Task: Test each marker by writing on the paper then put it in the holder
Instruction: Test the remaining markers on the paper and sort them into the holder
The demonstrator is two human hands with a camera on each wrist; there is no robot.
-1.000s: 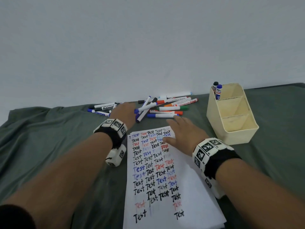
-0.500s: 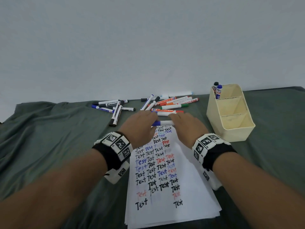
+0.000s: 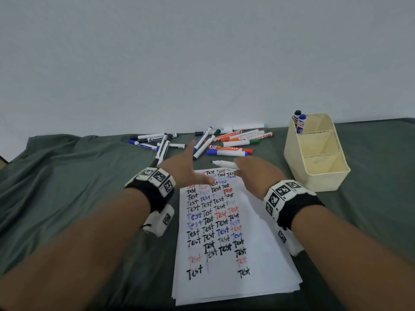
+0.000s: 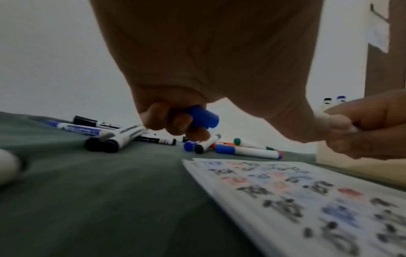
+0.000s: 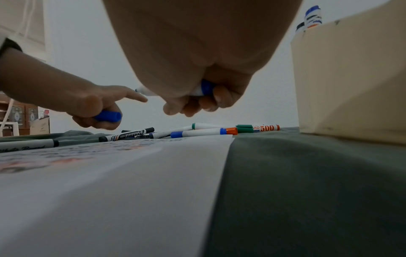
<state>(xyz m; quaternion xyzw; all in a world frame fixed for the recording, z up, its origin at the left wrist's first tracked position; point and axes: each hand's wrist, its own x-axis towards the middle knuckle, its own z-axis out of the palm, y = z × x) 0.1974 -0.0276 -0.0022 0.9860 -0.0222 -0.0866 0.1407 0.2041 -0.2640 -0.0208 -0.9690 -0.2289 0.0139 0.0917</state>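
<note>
Over the far end of the paper (image 3: 226, 232), both hands hang just above the sheet. The right hand (image 3: 258, 173) has its grip curled round an uncapped marker (image 3: 224, 163): the white barrel lies across the fingers, its bare tip pointing toward the left hand, and the right wrist view shows a blue band on the barrel inside the curled fingers (image 5: 222, 99). The left hand (image 3: 186, 169) holds the blue cap (image 4: 203, 117) tucked under its curled lower fingers, while its forefinger sticks out straight; cap and marker are apart.

The paper is a small stack of white sheets lying on the green cloth (image 3: 78, 187) that covers the tabletop. Its top sheet is filled with rows of the word "Test" in black, blue and red.

Beyond the paper, near the wall, lies a loose heap of capped markers (image 3: 229, 142) with blue, black, orange and green caps, some crossing one another. A second, smaller bunch (image 3: 157, 142) lies to the left of it.

To the right of the paper stands the cream holder (image 3: 323, 178), with three compartments. Two markers (image 3: 299, 122), one black-capped and one blue-capped, stand upright in the farthest compartment.
</note>
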